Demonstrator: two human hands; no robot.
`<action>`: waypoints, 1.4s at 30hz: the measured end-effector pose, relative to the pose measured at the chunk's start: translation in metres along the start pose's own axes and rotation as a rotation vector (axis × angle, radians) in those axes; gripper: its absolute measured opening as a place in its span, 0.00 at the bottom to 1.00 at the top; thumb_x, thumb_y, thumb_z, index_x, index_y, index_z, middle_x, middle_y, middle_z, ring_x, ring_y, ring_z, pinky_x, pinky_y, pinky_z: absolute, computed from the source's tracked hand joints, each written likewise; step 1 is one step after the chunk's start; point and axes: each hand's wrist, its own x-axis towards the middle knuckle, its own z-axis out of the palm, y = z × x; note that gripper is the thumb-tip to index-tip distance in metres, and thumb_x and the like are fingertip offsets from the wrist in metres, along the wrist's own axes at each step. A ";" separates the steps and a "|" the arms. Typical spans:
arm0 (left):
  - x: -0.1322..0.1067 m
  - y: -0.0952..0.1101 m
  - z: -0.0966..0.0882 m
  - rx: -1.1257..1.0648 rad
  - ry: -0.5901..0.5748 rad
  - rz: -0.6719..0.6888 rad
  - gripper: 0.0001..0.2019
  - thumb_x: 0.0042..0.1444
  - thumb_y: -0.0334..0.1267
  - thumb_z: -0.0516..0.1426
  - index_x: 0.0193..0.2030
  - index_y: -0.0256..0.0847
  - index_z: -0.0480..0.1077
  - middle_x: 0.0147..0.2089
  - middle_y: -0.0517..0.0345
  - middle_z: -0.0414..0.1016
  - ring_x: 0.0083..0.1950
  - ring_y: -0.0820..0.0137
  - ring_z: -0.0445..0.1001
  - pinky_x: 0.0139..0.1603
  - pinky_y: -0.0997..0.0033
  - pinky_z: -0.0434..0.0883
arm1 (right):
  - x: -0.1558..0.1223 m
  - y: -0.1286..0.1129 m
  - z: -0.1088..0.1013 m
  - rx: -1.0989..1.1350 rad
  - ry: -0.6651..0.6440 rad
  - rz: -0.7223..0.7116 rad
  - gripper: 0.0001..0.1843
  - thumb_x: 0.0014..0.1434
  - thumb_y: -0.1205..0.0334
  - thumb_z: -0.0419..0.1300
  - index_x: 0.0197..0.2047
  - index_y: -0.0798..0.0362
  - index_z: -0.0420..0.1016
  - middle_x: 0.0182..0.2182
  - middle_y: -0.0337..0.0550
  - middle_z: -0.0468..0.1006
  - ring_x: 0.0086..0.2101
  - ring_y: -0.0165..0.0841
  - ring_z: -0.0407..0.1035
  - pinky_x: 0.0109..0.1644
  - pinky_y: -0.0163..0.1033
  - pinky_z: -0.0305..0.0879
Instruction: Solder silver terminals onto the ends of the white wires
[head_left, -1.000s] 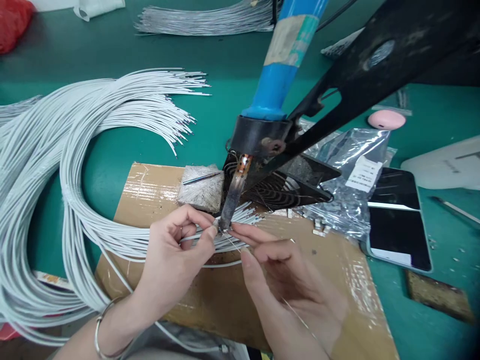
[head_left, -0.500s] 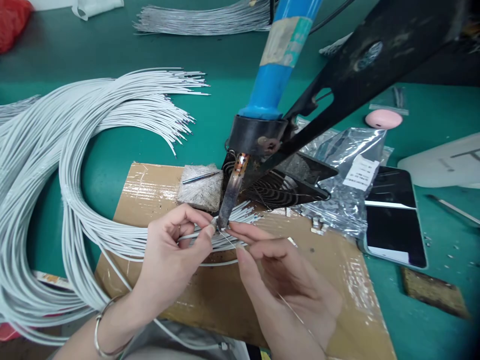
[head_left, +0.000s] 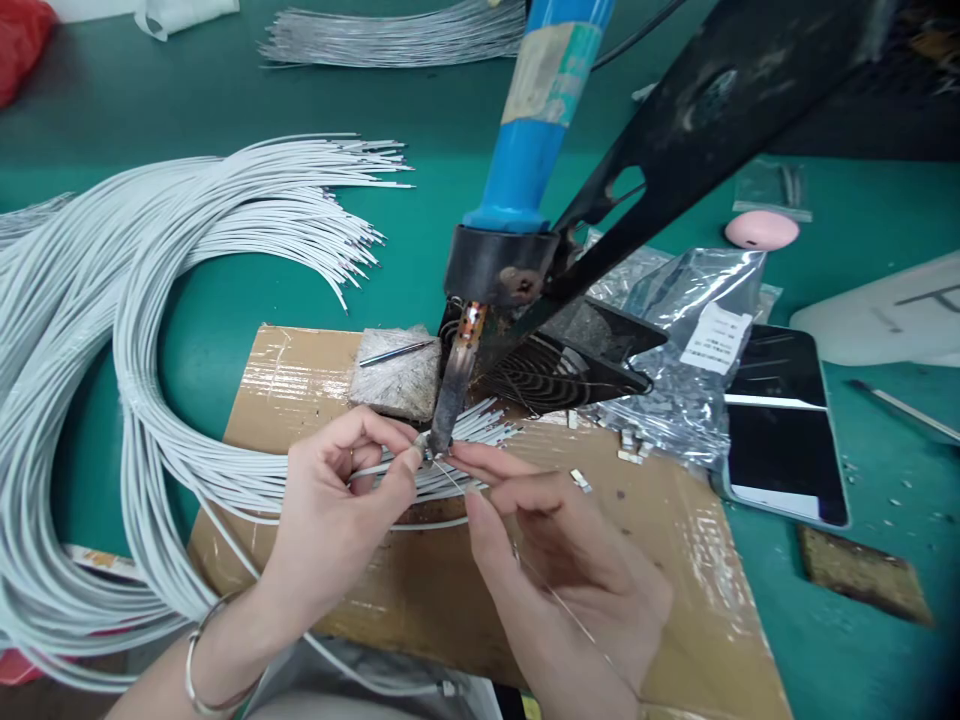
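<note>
My left hand [head_left: 349, 500] is closed, thumb and forefinger pinching a small metal connector [head_left: 424, 446] right at the tip of a soldering iron [head_left: 452, 395]. Most of that piece is hidden by the fingertips and the iron. From the other side my right hand [head_left: 570, 570] pinches a thin strand of solder wire [head_left: 559, 600], which runs across the palm; its upper end reaches the iron's tip. The right fingertips come close to the connector. Behind and below the hands, a bundle of white cables [head_left: 247, 470] lies over a cardboard sheet [head_left: 420, 590].
A black metal stand [head_left: 675, 150] holds the iron, slanting in from the upper right. Near it are a tip-cleaning block [head_left: 397, 375] with a metal rod on it, a clear plastic bag [head_left: 675, 390], loose small connectors [head_left: 630, 450] and a phone [head_left: 780, 440]. More white cables [head_left: 67, 380] curve at left.
The view has shifted slightly, so everything sits a little further left. Both hands keep their pinch at the iron's tip, and a loose connector on the cardboard shows more fully beside the right hand.
</note>
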 end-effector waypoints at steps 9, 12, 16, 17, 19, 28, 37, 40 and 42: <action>0.000 0.000 0.002 0.030 -0.002 0.008 0.06 0.51 0.27 0.64 0.26 0.36 0.73 0.30 0.59 0.80 0.22 0.83 0.60 0.21 0.86 0.57 | -0.001 0.001 -0.001 -0.021 0.020 0.003 0.08 0.63 0.65 0.67 0.32 0.47 0.76 0.46 0.42 0.87 0.44 0.36 0.82 0.49 0.39 0.78; -0.001 0.000 0.002 0.026 -0.011 0.018 0.06 0.51 0.27 0.64 0.26 0.36 0.73 0.29 0.60 0.80 0.21 0.83 0.60 0.21 0.85 0.57 | -0.002 0.001 0.000 -0.010 0.037 -0.014 0.08 0.63 0.66 0.67 0.32 0.48 0.77 0.45 0.40 0.87 0.45 0.34 0.82 0.49 0.35 0.77; -0.004 0.001 0.002 0.009 -0.002 0.014 0.06 0.51 0.26 0.64 0.26 0.36 0.73 0.29 0.60 0.80 0.22 0.83 0.60 0.21 0.85 0.57 | -0.002 -0.002 0.002 0.005 0.054 0.024 0.08 0.63 0.66 0.67 0.32 0.47 0.77 0.45 0.37 0.87 0.44 0.31 0.82 0.48 0.32 0.76; -0.004 0.001 0.002 0.008 0.001 0.007 0.06 0.51 0.26 0.64 0.26 0.36 0.73 0.30 0.60 0.80 0.22 0.83 0.61 0.21 0.85 0.58 | -0.002 -0.003 0.002 0.010 0.052 0.027 0.08 0.63 0.66 0.67 0.31 0.47 0.77 0.45 0.37 0.87 0.44 0.31 0.82 0.49 0.33 0.76; -0.004 0.001 0.002 0.011 0.002 0.004 0.06 0.51 0.26 0.64 0.26 0.36 0.73 0.30 0.59 0.80 0.23 0.82 0.63 0.22 0.85 0.59 | -0.001 -0.002 0.002 0.015 0.049 0.029 0.08 0.62 0.66 0.68 0.31 0.47 0.77 0.44 0.37 0.87 0.44 0.31 0.82 0.49 0.33 0.76; -0.003 0.000 0.002 0.027 -0.012 -0.001 0.06 0.52 0.26 0.64 0.26 0.36 0.73 0.30 0.60 0.79 0.23 0.82 0.63 0.22 0.85 0.59 | -0.001 0.000 0.001 0.016 0.046 0.015 0.08 0.62 0.66 0.68 0.31 0.47 0.77 0.44 0.39 0.87 0.43 0.34 0.82 0.50 0.37 0.77; -0.005 0.000 0.001 0.061 -0.003 0.000 0.06 0.52 0.28 0.64 0.27 0.36 0.73 0.32 0.57 0.81 0.26 0.79 0.66 0.25 0.83 0.60 | -0.002 0.001 0.000 0.002 0.029 0.000 0.08 0.63 0.66 0.67 0.32 0.47 0.77 0.44 0.41 0.87 0.44 0.36 0.82 0.50 0.39 0.78; -0.004 -0.001 0.000 0.064 -0.006 -0.005 0.06 0.51 0.28 0.65 0.27 0.37 0.73 0.31 0.57 0.81 0.25 0.79 0.65 0.24 0.82 0.59 | -0.001 0.002 -0.001 -0.018 0.006 0.022 0.08 0.63 0.65 0.68 0.32 0.47 0.76 0.45 0.43 0.87 0.44 0.38 0.82 0.51 0.41 0.78; -0.004 -0.001 0.000 0.059 -0.006 -0.006 0.06 0.51 0.28 0.65 0.26 0.37 0.73 0.31 0.58 0.80 0.25 0.79 0.65 0.24 0.82 0.60 | -0.001 0.002 -0.001 -0.018 0.010 0.015 0.08 0.62 0.65 0.68 0.32 0.48 0.76 0.44 0.42 0.87 0.44 0.37 0.82 0.51 0.40 0.77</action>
